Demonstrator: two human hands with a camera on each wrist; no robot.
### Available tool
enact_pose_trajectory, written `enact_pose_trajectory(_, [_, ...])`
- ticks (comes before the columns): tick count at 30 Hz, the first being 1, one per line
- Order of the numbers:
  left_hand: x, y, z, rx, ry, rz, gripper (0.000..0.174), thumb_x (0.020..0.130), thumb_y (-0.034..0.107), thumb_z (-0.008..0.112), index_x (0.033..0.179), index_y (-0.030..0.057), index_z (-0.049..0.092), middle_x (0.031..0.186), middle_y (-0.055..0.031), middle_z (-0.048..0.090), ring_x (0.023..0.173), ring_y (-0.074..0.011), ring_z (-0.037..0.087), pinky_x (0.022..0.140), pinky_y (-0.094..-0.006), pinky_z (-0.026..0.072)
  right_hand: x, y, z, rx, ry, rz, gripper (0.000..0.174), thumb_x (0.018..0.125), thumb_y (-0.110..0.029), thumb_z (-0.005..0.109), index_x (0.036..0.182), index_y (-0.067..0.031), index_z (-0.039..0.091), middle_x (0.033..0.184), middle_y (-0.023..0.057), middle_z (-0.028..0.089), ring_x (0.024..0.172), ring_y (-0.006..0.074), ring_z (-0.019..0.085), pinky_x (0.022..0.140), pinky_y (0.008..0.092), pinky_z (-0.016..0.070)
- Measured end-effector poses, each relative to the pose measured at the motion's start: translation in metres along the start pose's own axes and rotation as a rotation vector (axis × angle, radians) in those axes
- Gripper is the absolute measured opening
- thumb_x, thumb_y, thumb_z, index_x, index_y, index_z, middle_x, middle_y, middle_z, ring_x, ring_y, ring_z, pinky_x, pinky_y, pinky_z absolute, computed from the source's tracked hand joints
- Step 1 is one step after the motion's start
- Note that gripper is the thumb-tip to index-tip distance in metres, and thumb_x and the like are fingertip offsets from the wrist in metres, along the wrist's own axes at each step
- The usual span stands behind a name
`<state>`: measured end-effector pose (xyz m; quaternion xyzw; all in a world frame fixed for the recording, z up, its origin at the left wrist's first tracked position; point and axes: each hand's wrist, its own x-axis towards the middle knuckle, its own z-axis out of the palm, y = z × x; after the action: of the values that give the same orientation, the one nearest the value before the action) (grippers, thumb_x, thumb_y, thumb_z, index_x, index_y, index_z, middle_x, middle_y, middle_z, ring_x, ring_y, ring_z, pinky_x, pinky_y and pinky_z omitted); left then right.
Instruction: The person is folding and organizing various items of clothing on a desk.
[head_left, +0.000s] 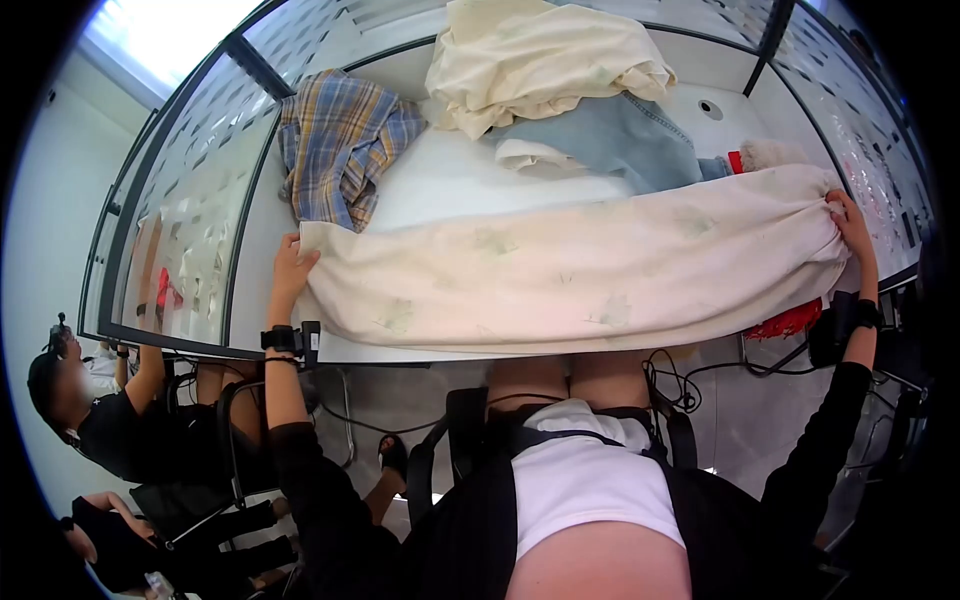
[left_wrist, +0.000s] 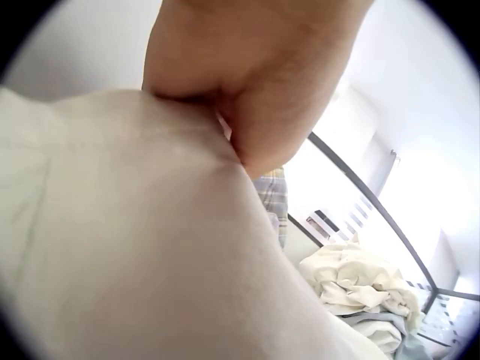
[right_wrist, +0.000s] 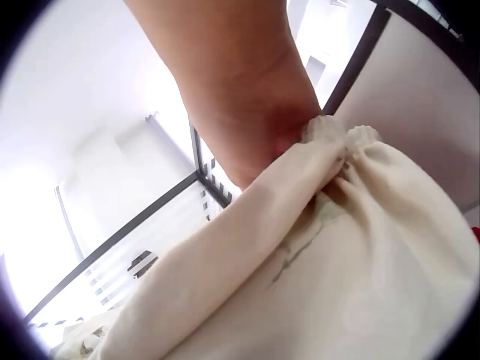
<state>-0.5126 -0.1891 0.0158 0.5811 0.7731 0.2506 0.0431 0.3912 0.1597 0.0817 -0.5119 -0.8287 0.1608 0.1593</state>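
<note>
A long cream cloth (head_left: 580, 260) with a faded green leaf print lies stretched and folded lengthwise across the table's front. My left hand (head_left: 293, 268) pinches its left end near the top corner. In the left wrist view that hand (left_wrist: 247, 82) holds the cloth's hemmed edge (left_wrist: 112, 135) between thumb and fingers. At the opposite end my right hand (head_left: 852, 222) grips a bunched part. The right wrist view shows ruffled, gathered fabric (right_wrist: 352, 146) right at the hand (right_wrist: 255, 127), with folds running away from it. Some fingertips are hidden behind the cloth.
A plaid shirt (head_left: 345, 140) lies at the back left of the white table (head_left: 450, 185). Behind the cloth are another cream cloth (head_left: 540, 65), a light-blue denim piece (head_left: 620, 140) and a fluffy item (head_left: 775, 155). Red fabric (head_left: 785, 320) shows under the right end. Dark-framed panels (head_left: 190, 230) enclose the sides.
</note>
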Motion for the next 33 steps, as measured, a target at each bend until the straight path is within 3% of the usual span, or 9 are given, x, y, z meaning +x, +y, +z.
enact_pose_trajectory(5, [-0.003, -0.01, 0.014, 0.091, 0.085, -0.036, 0.032, 0.073, 0.011, 0.066, 0.101, -0.0018, 0.059, 0.108, -0.0138, 0.053, 0.097, -0.0289, 0.054, 0.082, -0.0349, 0.0442, -0.009, 0.002, -0.002, -0.581, 0.199, 0.044, 0.029, 0.074, 0.003, 0.053, 0.103, -0.0047, 0.053, 0.103, 0.0054, 0.054, 0.092, 0.0189, 0.053, 0.083, 0.0302, 0.0415])
enact_pose_trajectory(8, [-0.007, 0.022, 0.003, 0.036, 0.157, 0.041, 0.03, 0.073, 0.009, 0.065, 0.1, -0.0024, 0.059, 0.105, -0.0141, 0.054, 0.095, -0.0288, 0.054, 0.08, -0.0346, 0.0443, -0.013, -0.068, 0.004, -0.139, 0.401, -0.057, 0.026, 0.077, 0.002, 0.054, 0.101, -0.0043, 0.053, 0.106, 0.0039, 0.054, 0.084, 0.0146, 0.054, 0.072, 0.028, 0.0444])
enact_pose_trajectory(12, [-0.035, 0.092, 0.003, -0.037, 0.117, 0.145, 0.032, 0.077, 0.013, 0.067, 0.103, -0.0032, 0.058, 0.088, -0.0163, 0.064, 0.074, -0.0265, 0.06, 0.069, -0.0327, 0.0475, -0.034, -0.172, 0.047, 0.529, 0.23, 0.047, 0.02, 0.076, 0.002, 0.054, 0.095, -0.0033, 0.056, 0.117, 0.0042, 0.052, 0.083, 0.0095, 0.054, 0.053, 0.0165, 0.0418])
enact_pose_trajectory(15, [-0.052, 0.157, -0.004, -0.335, -0.486, 0.145, 0.033, 0.074, 0.008, 0.068, 0.106, 0.0043, 0.06, 0.099, -0.0083, 0.064, 0.085, -0.0203, 0.06, 0.073, -0.0304, 0.0481, -0.041, -0.198, 0.078, 0.548, 0.126, -0.036, 0.017, 0.074, 0.005, 0.049, 0.088, -0.0037, 0.055, 0.122, 0.008, 0.051, 0.092, 0.0111, 0.057, 0.046, 0.0138, 0.0396])
enact_pose_trajectory(19, [-0.055, 0.152, 0.012, -0.356, -0.798, 0.329, 0.032, 0.072, 0.004, 0.065, 0.104, 0.0074, 0.064, 0.098, -0.0057, 0.065, 0.084, -0.0169, 0.06, 0.074, -0.0278, 0.0462, -0.031, -0.182, 0.092, 0.647, 0.098, 0.03, 0.013, 0.074, 0.006, 0.04, 0.076, -0.0048, 0.048, 0.13, 0.0118, 0.046, 0.106, 0.0203, 0.058, 0.042, 0.0132, 0.0394])
enact_pose_trajectory(22, [-0.053, 0.137, 0.005, -0.406, -0.846, 0.261, 0.024, 0.072, 0.008, 0.067, 0.094, 0.0025, 0.061, 0.088, -0.0063, 0.064, 0.079, -0.017, 0.06, 0.072, -0.0271, 0.0465, -0.027, -0.182, 0.093, 0.69, 0.181, 0.073, 0.014, 0.076, 0.005, 0.039, 0.078, -0.006, 0.047, 0.129, 0.011, 0.047, 0.105, 0.0208, 0.059, 0.042, 0.0146, 0.0396])
enact_pose_trajectory(25, [-0.046, 0.122, -0.012, -0.49, -0.978, 0.093, 0.016, 0.078, 0.014, 0.063, 0.087, 0.0, 0.061, 0.083, -0.0046, 0.063, 0.081, -0.0128, 0.06, 0.074, -0.0256, 0.0453, -0.026, -0.199, 0.096, 0.658, 0.293, 0.143, 0.016, 0.078, 0.004, 0.039, 0.087, -0.0058, 0.049, 0.125, 0.0096, 0.049, 0.106, 0.0191, 0.057, 0.059, 0.0189, 0.0461])
enact_pose_trajectory(29, [-0.032, 0.123, -0.008, -0.697, -0.852, -0.099, 0.023, 0.089, 0.017, 0.05, 0.079, -0.002, 0.057, 0.076, -0.0076, 0.063, 0.079, -0.0144, 0.061, 0.075, -0.0284, 0.0462, -0.011, -0.187, 0.104, 0.613, 0.14, -0.147, 0.027, 0.077, 0.003, 0.044, 0.102, -0.0034, 0.051, 0.115, 0.0064, 0.052, 0.104, 0.0155, 0.05, 0.093, 0.0281, 0.0369])
enact_pose_trajectory(33, [-0.008, 0.127, 0.013, -0.252, -0.582, 0.23, 0.015, 0.087, 0.01, 0.052, 0.097, 0.0017, 0.059, 0.091, -0.0117, 0.062, 0.088, -0.023, 0.059, 0.081, -0.0316, 0.0452, -0.001, -0.281, 0.113, 0.338, -0.205, -0.314, 0.024, 0.074, 0.002, 0.052, 0.097, -0.0034, 0.052, 0.102, 0.0069, 0.054, 0.092, 0.0192, 0.055, 0.078, 0.0299, 0.0455])
